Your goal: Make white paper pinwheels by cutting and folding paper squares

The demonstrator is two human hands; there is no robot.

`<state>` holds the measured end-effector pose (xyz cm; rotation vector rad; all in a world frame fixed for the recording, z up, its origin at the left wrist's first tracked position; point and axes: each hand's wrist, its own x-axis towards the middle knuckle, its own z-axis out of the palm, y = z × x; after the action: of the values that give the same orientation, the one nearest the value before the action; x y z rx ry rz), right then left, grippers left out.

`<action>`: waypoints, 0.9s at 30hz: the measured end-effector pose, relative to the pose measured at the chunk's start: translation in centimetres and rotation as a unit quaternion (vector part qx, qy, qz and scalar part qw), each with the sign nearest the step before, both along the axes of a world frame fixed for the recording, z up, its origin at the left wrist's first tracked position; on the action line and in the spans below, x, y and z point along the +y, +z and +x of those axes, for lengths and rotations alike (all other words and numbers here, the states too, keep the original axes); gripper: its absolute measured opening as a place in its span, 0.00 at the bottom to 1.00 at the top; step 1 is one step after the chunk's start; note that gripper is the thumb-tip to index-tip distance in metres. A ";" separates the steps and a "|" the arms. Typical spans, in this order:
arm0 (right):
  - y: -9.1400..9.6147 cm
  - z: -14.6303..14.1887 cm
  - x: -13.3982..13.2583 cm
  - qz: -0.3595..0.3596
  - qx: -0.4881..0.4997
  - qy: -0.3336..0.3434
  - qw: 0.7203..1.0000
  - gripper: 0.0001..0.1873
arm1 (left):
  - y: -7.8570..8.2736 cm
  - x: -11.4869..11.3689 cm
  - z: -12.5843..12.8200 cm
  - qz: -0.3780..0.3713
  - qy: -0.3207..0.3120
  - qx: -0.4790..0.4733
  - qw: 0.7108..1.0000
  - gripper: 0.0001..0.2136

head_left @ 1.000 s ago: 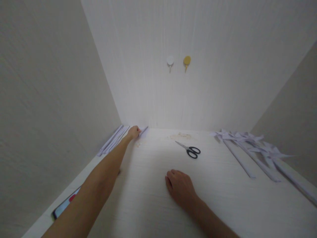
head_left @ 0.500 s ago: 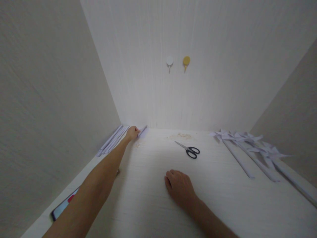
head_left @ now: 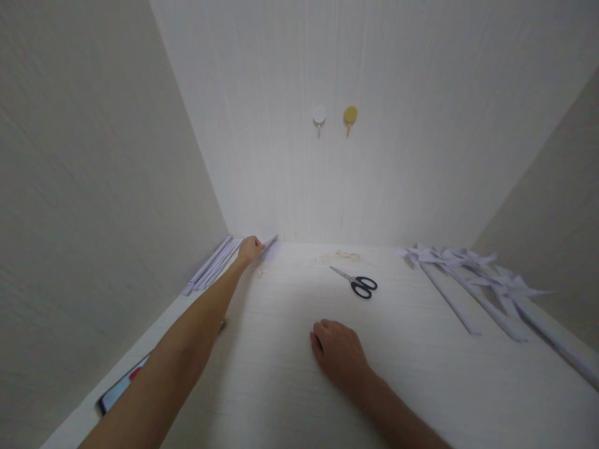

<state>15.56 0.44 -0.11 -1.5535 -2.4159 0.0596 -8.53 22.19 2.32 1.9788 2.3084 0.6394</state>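
My left hand [head_left: 250, 249] reaches far to the back left corner of the white table [head_left: 290, 374]. Its fingers are closed on a folded white paper strip [head_left: 270, 242] that sticks out to the right, slightly lifted. A pile of similar folded paper strips [head_left: 213, 265] lies along the left wall just beside that hand. My right hand [head_left: 339, 355] rests on the tabletop in the middle, knuckles up, fingers curled under with nothing seen in them. Black-handled scissors [head_left: 356, 282] lie closed a little beyond the right hand.
Several long folded paper pieces with pointed ends [head_left: 482, 284] are spread at the right side of the table. A phone [head_left: 122, 386] lies at the left edge near the wall. Two wall hooks, one white [head_left: 319, 117] and one yellow [head_left: 350, 116], are on the back wall.
My left hand has raised the paper strip slightly; its tip now points a bit higher. The right hand has stayed in place.
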 end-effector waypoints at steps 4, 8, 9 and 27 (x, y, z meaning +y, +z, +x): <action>0.0 0.0 0.0 -0.003 0.002 0.000 1.000 0.11 | 0.2 -0.2 0.1 0.016 0.008 -0.006 1.000 0.09; -0.1 0.0 0.0 0.006 0.003 0.003 1.000 0.11 | 0.4 -0.3 0.1 0.032 0.013 -0.019 0.999 0.11; -0.1 0.0 0.0 0.008 0.004 0.004 1.000 0.11 | 0.5 -0.4 0.1 0.036 0.015 -0.023 0.999 0.12; -0.5 0.1 0.2 0.018 0.006 0.005 1.000 0.11 | 5.1 -3.8 3.1 0.204 -0.044 -0.241 0.948 0.15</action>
<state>15.62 0.60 -0.62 -1.5204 -2.4032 0.0262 -5.47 18.42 7.46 1.7717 1.8911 1.4983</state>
